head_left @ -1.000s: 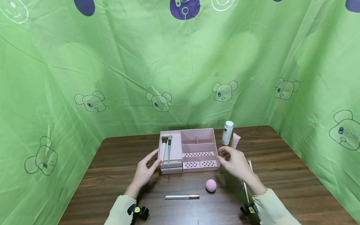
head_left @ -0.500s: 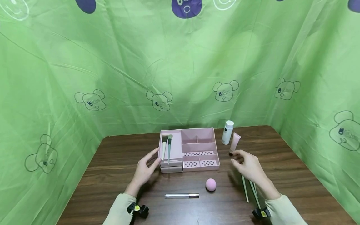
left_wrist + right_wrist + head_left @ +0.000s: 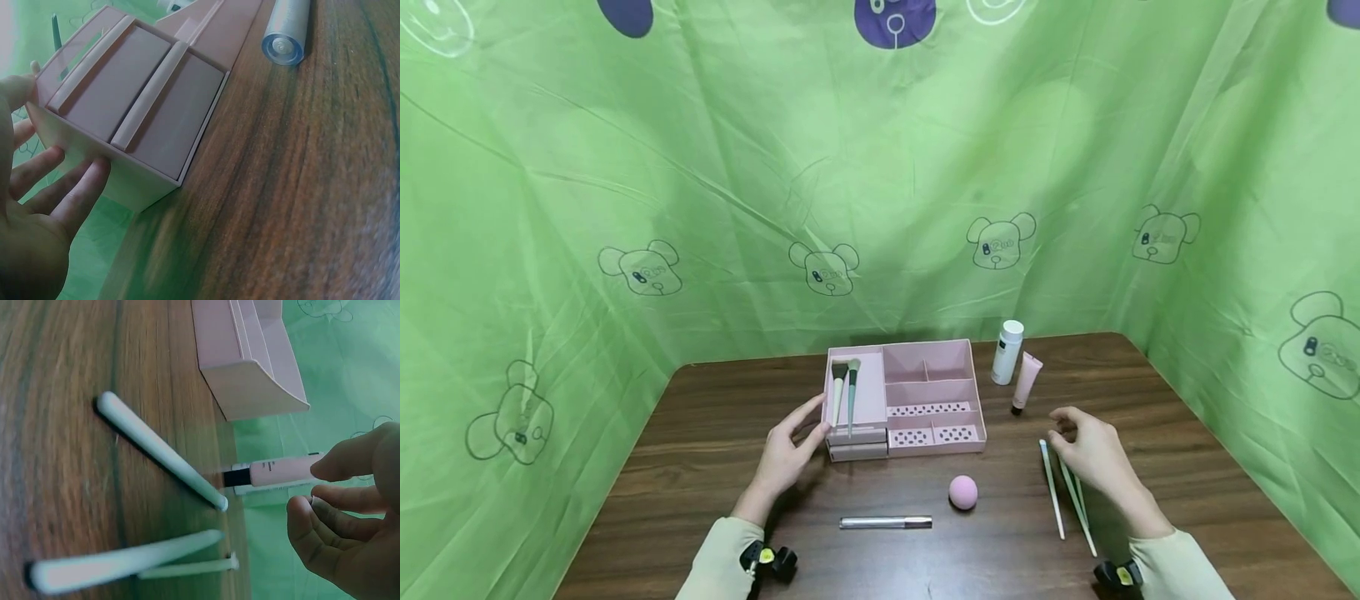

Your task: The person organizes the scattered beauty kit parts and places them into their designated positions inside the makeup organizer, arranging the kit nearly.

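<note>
A pink desktop organizer (image 3: 868, 387) with two front drawers and several compartments stands on the table. Two makeup brushes (image 3: 852, 400) lie on its left top. My left hand (image 3: 782, 458) rests at the organizer's left side; in the left wrist view its fairly straight fingers (image 3: 84, 181) touch the side wall near the drawers (image 3: 169, 112). My right hand (image 3: 1093, 450) hovers over three slender pale brushes (image 3: 1051, 487) at the right, with its fingers loosely bent. Nothing shows between its thumb and fingers in the right wrist view. The hand partly hides two of those brushes' upper ends.
A white bottle (image 3: 1007, 354) and a pink tube (image 3: 1026, 383) with a black cap stand behind, right of the organizer. A pink ball (image 3: 962, 492) and a silver cylindrical tube (image 3: 885, 522) lie in front. Green curtain (image 3: 910, 167) hangs behind the wooden table (image 3: 700, 450).
My right hand has left the organizer's right side, moved right past the pink tube, and is now above the slender brushes. My left hand has stayed in place.
</note>
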